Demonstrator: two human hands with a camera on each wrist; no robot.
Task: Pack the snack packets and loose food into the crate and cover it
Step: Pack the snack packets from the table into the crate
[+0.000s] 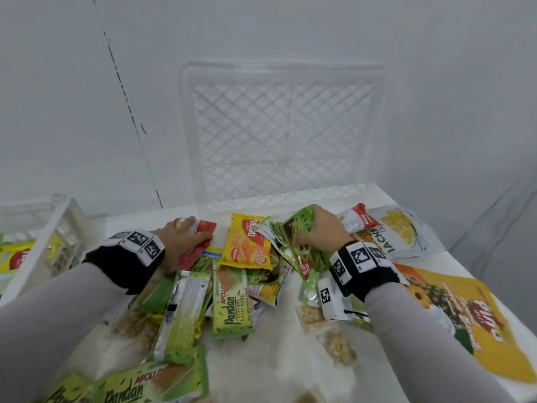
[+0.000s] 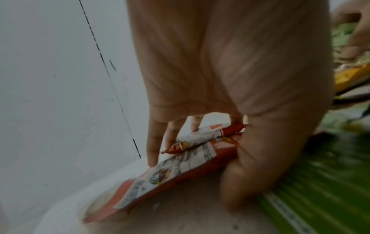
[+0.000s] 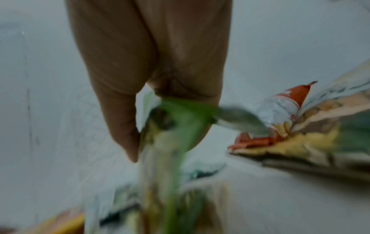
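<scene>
Snack packets lie piled on the white table (image 1: pixel 290 359). My left hand (image 1: pixel 197 231) presses down on some red-and-white packets (image 1: pixel 203 239) at the back left of the pile. In the left wrist view its fingers and thumb curl round these red packets (image 2: pixel 180 159). My right hand (image 1: pixel 313 228) grips a bunch of green packets (image 1: pixel 293 242) at the back of the pile, lifted slightly; the right wrist view shows the green packets (image 3: pixel 176 139) pinched under the thumb, blurred. A clear crate (image 1: pixel 55 228) with packets inside stands at the far left. A clear latticed lid (image 1: pixel 282 135) leans on the wall.
A yellow wafer packet (image 1: pixel 247 245) lies between my hands. Green Pandan cake packets (image 1: pixel 232 309) and clear bags of nuts (image 1: pixel 334 341) fill the middle. A jackfruit bag (image 1: pixel 404 231) and a big yellow bag (image 1: pixel 465 315) lie at the right, near the table edge.
</scene>
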